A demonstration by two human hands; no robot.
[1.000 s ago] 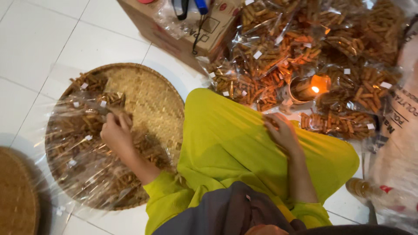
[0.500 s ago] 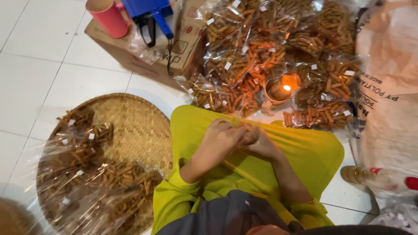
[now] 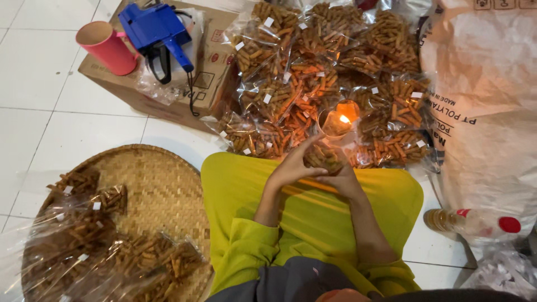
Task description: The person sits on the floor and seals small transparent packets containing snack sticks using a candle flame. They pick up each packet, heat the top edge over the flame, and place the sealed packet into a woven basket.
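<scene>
My left hand and my right hand hold one small clear bag of orange-brown snack sticks between them, over my yellow-green lap. The bag's top is raised toward a small lit flame in a glass just beyond my knees. Around the flame lies a heap of filled snack bags with small white labels. At my left a round woven tray carries several more bags of snack sticks.
A cardboard box at the back bears a blue label gun and a pink cup. A big white sack stands at the right, with a plastic bottle lying at its foot. The floor is white tile.
My left hand left the woven tray and came to my lap with a bag. Both hands then moved the bag forward toward the flame. The camera view tilted toward the heap.
</scene>
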